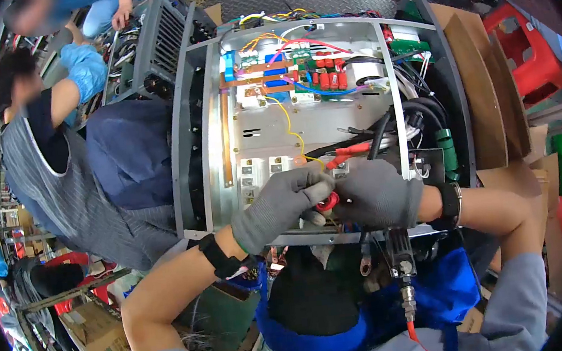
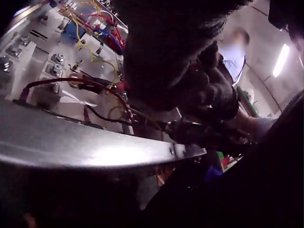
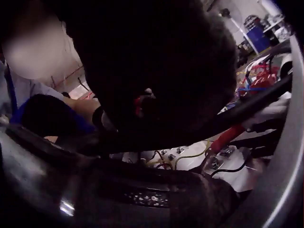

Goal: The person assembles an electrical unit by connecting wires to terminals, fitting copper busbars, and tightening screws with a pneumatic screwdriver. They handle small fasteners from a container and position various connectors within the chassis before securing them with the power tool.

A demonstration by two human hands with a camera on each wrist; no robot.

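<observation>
My left gloved hand (image 1: 284, 206) pinches a red ring-shaped item (image 1: 327, 203) between thumb and fingers, over the front edge of the open metal chassis (image 1: 301, 240). Close against it, my right gloved hand (image 1: 379, 192) has its fingers bent in toward the same red item; I cannot tell what they hold. A dark cylindrical air tool (image 1: 401, 255) with a hose fitting sticks out below the right hand; its glossy body (image 3: 142, 197) runs under that hand in the right wrist view. A thin dark red wire (image 2: 78, 80) loops beside the hands in the left wrist view.
Inside the chassis are copper bars (image 1: 226, 137), a yellow wire (image 1: 289, 123), red-sleeved cable ends (image 1: 353, 148) and a thick black cable (image 1: 378, 136). Cardboard (image 1: 474, 87) and a red stool (image 1: 522, 54) stand to the right. A person (image 1: 82, 176) works at the left.
</observation>
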